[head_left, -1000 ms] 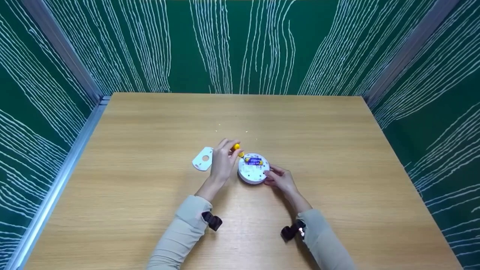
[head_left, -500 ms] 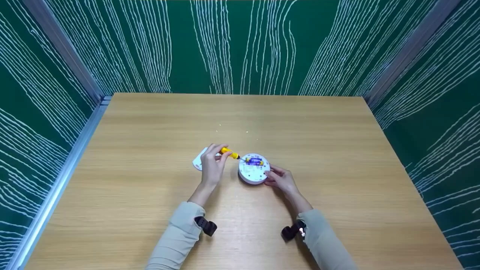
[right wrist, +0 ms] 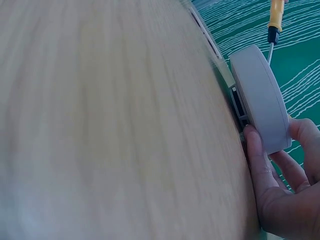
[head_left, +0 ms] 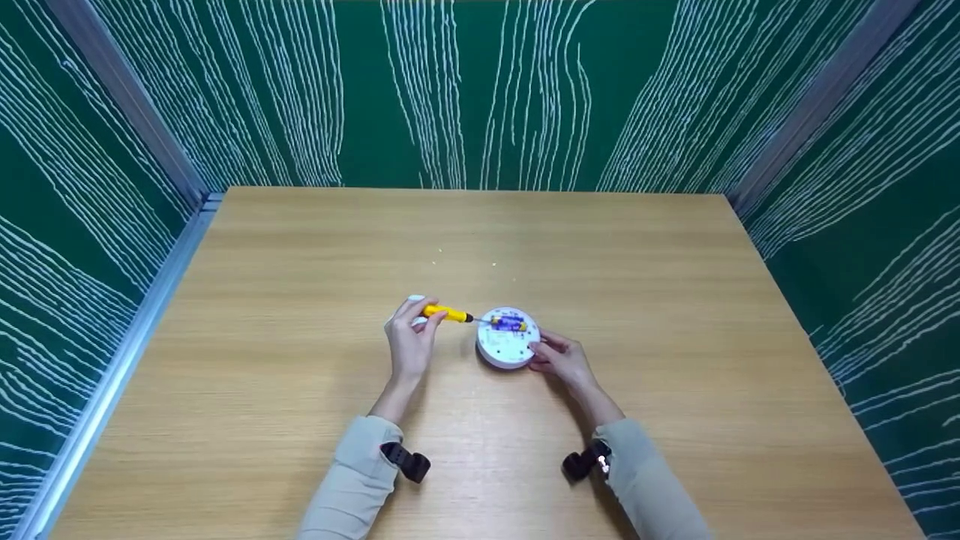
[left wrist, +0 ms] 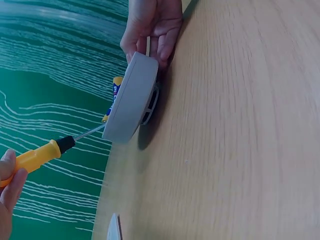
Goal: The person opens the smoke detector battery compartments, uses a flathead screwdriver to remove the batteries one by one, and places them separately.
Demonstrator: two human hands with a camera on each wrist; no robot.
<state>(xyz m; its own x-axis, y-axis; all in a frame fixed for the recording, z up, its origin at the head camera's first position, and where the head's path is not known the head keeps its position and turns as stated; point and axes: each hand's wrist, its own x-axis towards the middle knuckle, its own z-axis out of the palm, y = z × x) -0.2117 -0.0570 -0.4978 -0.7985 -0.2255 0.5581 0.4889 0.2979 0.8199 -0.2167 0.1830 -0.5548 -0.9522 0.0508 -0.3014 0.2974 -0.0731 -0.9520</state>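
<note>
A round white device, resembling a smoke detector, sits on the table with its back face up. Purple and yellow batteries lie across that face. At the device's right edge my right hand grips the rim, thumb on top and fingers at the side. My left hand pinches the yellow handle of a screwdriver held nearly level. Its metal shaft reaches to the batteries' left end. From the left wrist view, the device appears side-on, with a bracket-like loop beneath.
A white plate lies on the table, mostly hidden behind the left hand in the head view. Small pale crumbs dot the wooden table beyond the device. Green walls with white lines stand around the table.
My left hand has moved left and slightly toward me, and the screwdriver has tipped from steep to nearly level. The right hand and the device have stayed in place.
</note>
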